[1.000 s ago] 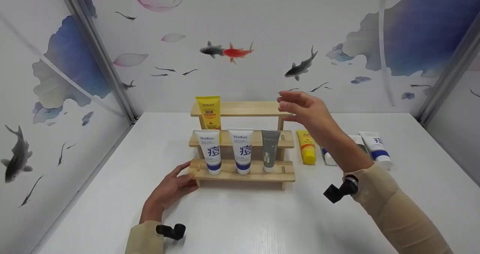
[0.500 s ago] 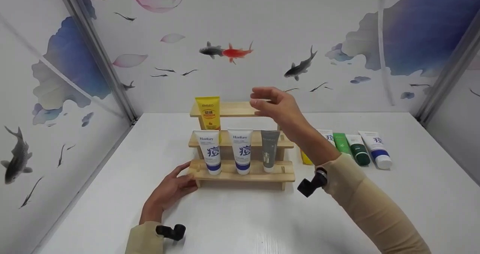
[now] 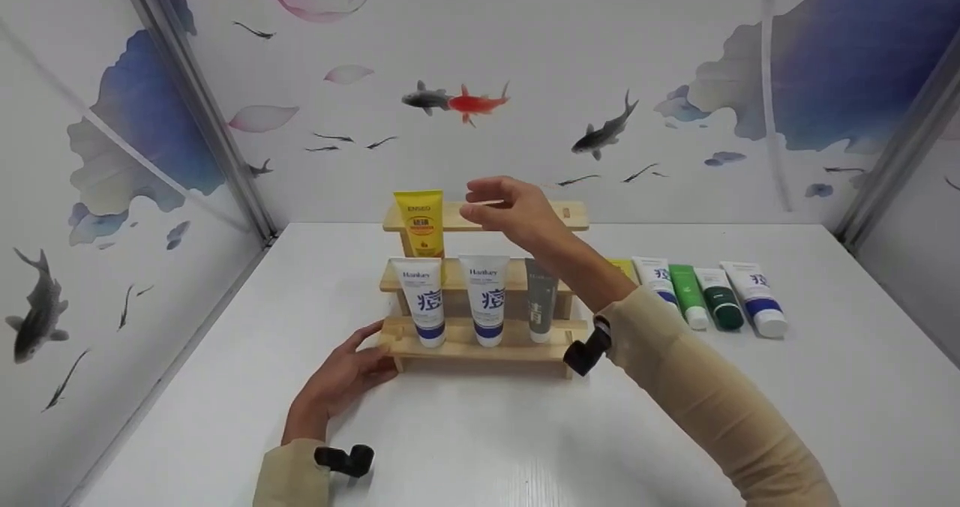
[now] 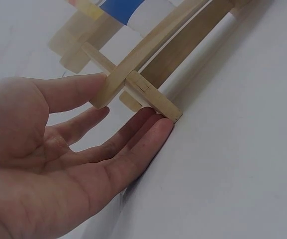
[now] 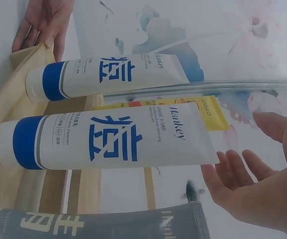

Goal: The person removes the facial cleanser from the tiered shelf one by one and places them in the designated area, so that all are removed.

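Observation:
In the head view, a three-tiered wooden display rack [image 3: 517, 351] stands on the table. My left hand [image 3: 345, 376] holds its lowest tier at the left end, thumb on the shelf and fingers against the leg. On that tier stand a left white cleanser tube [image 3: 420, 289], a middle white cleanser tube [image 3: 487, 289] and a grey tube [image 3: 540, 304]. Behind them a yellow tube [image 3: 424, 226] stands upright at the left. Held up in front of the top tier, my right hand [image 3: 514, 211] is empty, its fingers loosely bent and apart from the tubes.
Right of the rack several tubes lie in a row: a yellow one [image 3: 622, 266] partly behind my right arm, a white one [image 3: 654, 273], a green one [image 3: 685, 289], a dark green one [image 3: 720, 301] and a white-and-blue one [image 3: 754, 297]. Printed walls enclose the table.
My right hand has moved left from the rack's right end to above its middle, uncovering more of the lying tubes. My left hand and the standing tubes have stayed put.

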`<state>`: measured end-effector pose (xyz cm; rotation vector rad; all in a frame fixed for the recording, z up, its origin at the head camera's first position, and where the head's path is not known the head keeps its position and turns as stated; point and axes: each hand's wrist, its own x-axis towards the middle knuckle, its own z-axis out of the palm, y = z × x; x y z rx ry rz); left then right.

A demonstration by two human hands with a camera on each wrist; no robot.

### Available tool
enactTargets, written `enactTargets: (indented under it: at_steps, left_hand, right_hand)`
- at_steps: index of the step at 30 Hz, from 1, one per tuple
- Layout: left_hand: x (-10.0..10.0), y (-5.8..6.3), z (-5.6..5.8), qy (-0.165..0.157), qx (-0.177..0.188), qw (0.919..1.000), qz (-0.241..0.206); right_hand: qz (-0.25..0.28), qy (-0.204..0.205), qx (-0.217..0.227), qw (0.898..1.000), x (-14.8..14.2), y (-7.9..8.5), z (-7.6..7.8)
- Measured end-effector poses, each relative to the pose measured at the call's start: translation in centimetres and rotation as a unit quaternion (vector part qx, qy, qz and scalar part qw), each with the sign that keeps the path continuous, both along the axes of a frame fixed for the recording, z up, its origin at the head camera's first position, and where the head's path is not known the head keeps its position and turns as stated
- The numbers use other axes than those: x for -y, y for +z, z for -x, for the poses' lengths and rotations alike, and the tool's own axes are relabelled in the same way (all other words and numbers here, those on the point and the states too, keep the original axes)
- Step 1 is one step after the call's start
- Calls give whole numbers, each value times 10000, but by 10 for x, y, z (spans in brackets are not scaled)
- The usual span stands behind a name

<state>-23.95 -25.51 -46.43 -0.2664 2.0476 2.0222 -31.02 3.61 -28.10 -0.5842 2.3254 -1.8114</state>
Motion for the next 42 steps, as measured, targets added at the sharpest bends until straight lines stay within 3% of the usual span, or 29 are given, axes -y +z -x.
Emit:
enactTargets:
  at_steps: [10,22,42]
  left_hand:
    - [1,-1,1,-67,-36,10000,16]
    - [2,0,1,-209,-85,9997,-21]
    - [3,-1,1,-113,8,9999,-77]
  right_hand:
    - [-421,74,280,9987,24,2,10]
    - [-449,-67,541,9975,42,-2,21]
    - [-996,-290,543,9931,60,1,29]
